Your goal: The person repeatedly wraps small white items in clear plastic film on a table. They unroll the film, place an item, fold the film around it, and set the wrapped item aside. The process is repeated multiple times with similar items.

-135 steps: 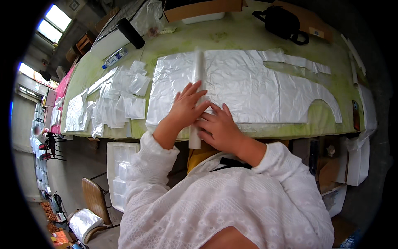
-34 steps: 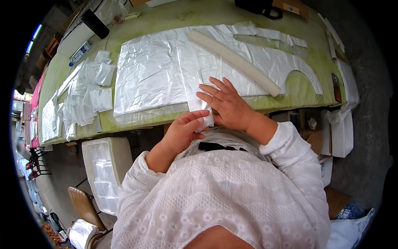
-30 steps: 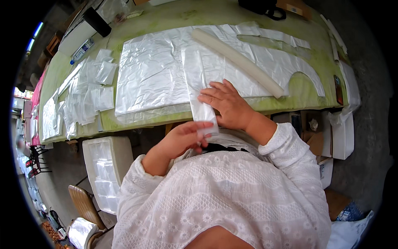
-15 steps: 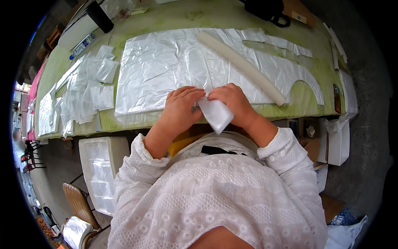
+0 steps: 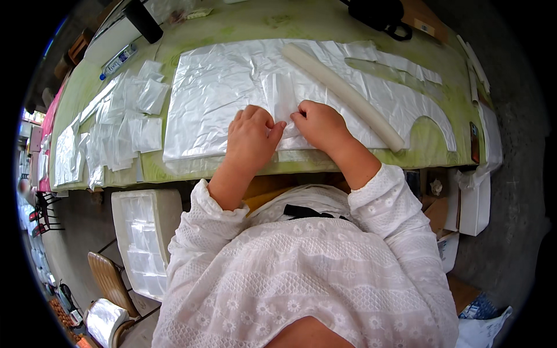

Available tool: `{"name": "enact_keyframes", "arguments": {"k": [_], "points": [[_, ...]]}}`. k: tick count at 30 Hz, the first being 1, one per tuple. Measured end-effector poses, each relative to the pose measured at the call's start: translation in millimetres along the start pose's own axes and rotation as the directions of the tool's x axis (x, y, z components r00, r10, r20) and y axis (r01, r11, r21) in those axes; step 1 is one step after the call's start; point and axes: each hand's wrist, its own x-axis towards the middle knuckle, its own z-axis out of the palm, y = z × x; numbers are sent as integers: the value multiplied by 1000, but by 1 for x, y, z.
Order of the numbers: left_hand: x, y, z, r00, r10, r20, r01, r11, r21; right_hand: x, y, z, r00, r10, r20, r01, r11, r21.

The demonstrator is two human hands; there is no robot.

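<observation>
The fingertips of the left hand (image 5: 253, 136) curl down out of sight, and those of the right hand (image 5: 322, 126) are hidden behind its own knuckles; both look narrowly bent, but I cannot tell whether either one grips anything. The folded plastic strip (image 5: 282, 93) lies between and just beyond them on the large plastic sheet (image 5: 217, 95), its near end partly covered by the hands. The black bag (image 5: 377, 13) is cut off at the top. A band of green table (image 5: 238, 26) runs along the sheet's near edge, and a green gap separates its left edge from the small bags (image 5: 130, 127). On the right, the tube (image 5: 345, 98) slants across the sheet, near the right hand but apart from it. I count one tube, one bottle (image 5: 118, 61), one phone (image 5: 474, 142) and one strip; the small bags overlap too much to count.
</observation>
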Motion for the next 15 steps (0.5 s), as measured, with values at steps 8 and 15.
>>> {"name": "enact_keyframes", "arguments": {"k": [8,15], "points": [[-10,0,16,974,133,182,-173,960,220,-6,2,-5,998,-14,56,10,997,75],[-18,7,18,988,59,144,-96,958,270,-14,5,-4,999,-19,34,15,992,129]]}}
